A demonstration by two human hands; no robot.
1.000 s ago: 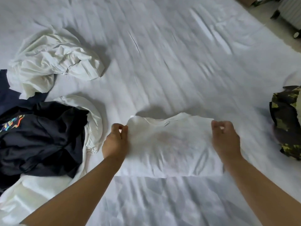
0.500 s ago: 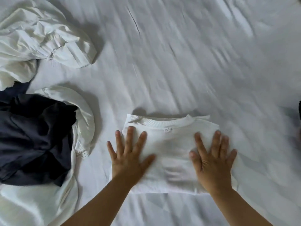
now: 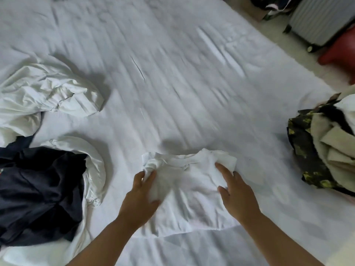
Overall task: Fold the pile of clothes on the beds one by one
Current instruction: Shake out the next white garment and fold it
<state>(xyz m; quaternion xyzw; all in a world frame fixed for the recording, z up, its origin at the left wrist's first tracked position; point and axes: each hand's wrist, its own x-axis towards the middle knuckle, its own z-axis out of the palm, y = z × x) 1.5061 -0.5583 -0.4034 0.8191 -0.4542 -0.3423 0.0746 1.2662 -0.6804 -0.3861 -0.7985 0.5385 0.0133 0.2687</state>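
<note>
A folded white shirt (image 3: 189, 192) in the middle of the bed (image 3: 172, 83), near the front edge of the view. Ribbed collar along its far edge. Left hand (image 3: 141, 196) on the shirt's left side, thumb and fingers pinching a small bunch of the white cloth. Right hand (image 3: 237, 191) on the shirt's right side, thumb under a bit of cloth, fingers on top, pinching it too.

To the left, a pile of loose clothes: a dark navy piece (image 3: 38, 192) on top of a white piece (image 3: 94, 166). Farther back on the left, a crumpled white piece (image 3: 48, 93), apart from the shirt. On the right edge of the bed, a stack with a green and black patterned piece (image 3: 305, 156) and a cream piece (image 3: 334, 146), well apart from the shirt.

Past the far right corner of the bed, a grey suitcase (image 3: 318, 18) on the floor and something red (image 3: 340, 50) just beside it, too blurred to tell what.
</note>
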